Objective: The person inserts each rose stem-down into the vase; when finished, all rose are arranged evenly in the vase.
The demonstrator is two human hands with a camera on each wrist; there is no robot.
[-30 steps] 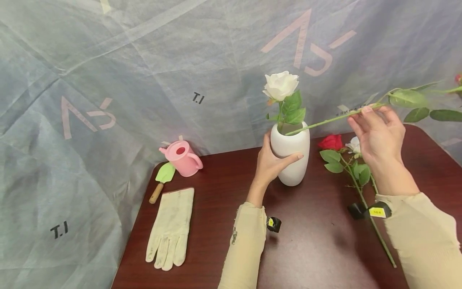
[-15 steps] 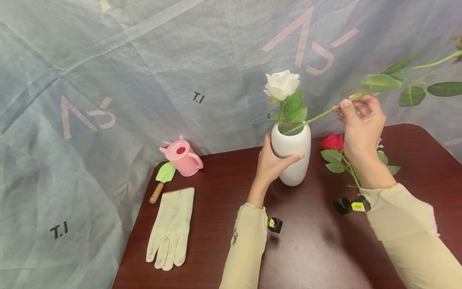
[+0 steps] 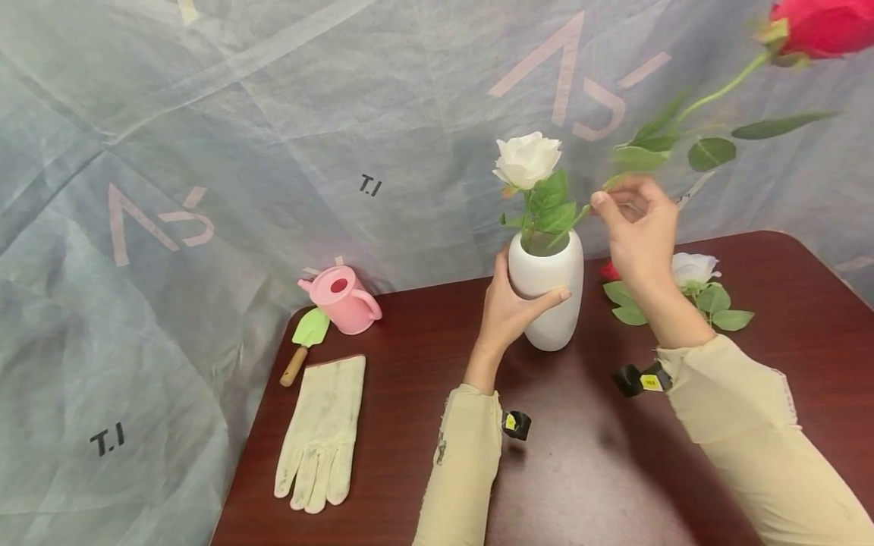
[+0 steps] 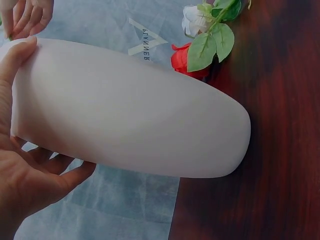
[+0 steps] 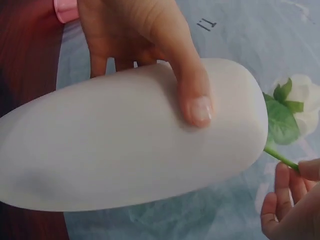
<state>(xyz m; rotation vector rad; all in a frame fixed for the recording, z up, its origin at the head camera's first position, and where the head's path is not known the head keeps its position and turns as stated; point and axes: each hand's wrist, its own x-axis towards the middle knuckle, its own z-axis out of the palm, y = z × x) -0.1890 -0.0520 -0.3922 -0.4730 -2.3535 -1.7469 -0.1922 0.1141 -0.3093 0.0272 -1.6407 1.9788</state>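
Observation:
A white vase (image 3: 554,311) stands on the table, and my left hand (image 3: 508,307) grips its left side, thumb across the front. One white rose (image 3: 527,161) with green leaves rises upright from its mouth. My right hand (image 3: 642,227) pinches the green stem of a red rose (image 3: 822,29) just right of the vase. That stem slants down into the vase mouth, its lower end hidden inside. In the right wrist view the stem (image 5: 281,158) runs between the fingertips and the vase rim. The red bloom is high at the upper right, partly cut off.
Behind my right forearm another white rose (image 3: 695,269) and a mostly hidden red rose (image 4: 187,62) lie on the table (image 3: 410,425). To the left are a pink watering can (image 3: 348,303), a green trowel (image 3: 310,327) and a cream glove (image 3: 324,432). A grey sheet (image 3: 273,152) hangs behind.
My right hand has moved left toward the vase, sliding the red rose's stem deeper into the mouth. The red bloom has swung up into view. My left hand keeps its grip on the vase.

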